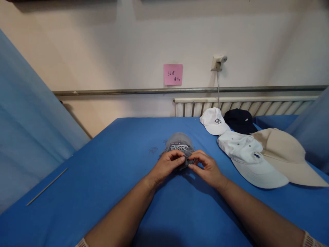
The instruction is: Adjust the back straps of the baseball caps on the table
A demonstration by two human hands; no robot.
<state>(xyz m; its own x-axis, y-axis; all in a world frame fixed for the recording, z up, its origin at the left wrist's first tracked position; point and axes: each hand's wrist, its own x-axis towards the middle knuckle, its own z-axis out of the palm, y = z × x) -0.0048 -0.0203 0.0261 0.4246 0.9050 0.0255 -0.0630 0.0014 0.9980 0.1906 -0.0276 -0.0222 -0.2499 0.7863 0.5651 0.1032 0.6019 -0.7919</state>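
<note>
A grey baseball cap (pixel 179 140) with white lettering lies on the blue-covered table (pixel 108 192), its brim pointing away from me. My left hand (pixel 169 163) pinches the near edge of the cap, thumb and fingers pressed together on the cloth. On the other side, my right hand (pixel 205 167) grips the cap's strap close to the left fingertips. The fingers partly hide the strap, so how it is fastened cannot be made out.
To the right lie a white cap (pixel 214 120), a dark navy cap (pixel 240 120), a pale cap (pixel 253 159) and a large beige cap (pixel 285 151). A thin stick (pixel 47 187) rests at the left. Behind are a radiator (pixel 246 104) and a metal rail (pixel 133 91).
</note>
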